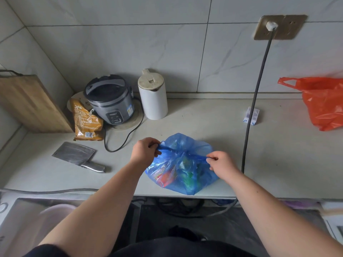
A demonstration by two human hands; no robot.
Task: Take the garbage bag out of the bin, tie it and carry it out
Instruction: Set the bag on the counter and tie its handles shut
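From the head camera, a blue garbage bag [182, 165] sits on the pale worktop [222, 130] close to its front edge, filled with coloured refuse that shows through the thin plastic; its top is gathered to a crossing at the middle, with one twisted strand running off to each side; the left hand [145, 152] is closed around the left strand, knuckles up, and the right hand [222, 164] pinches the end of the right strand between thumb and fingers; both strands look taut. Left of the bag lies a cleaver [78, 156], blade flat on the worktop; behind it stand a snack packet [86, 121], a grey rice cooker [109, 99] and a white kettle [153, 95] against the tiled wall; an orange bag [323, 102] sits at the far right; a dark cable [257, 97] hangs from a wall socket [278, 26] down past the bag's right side.
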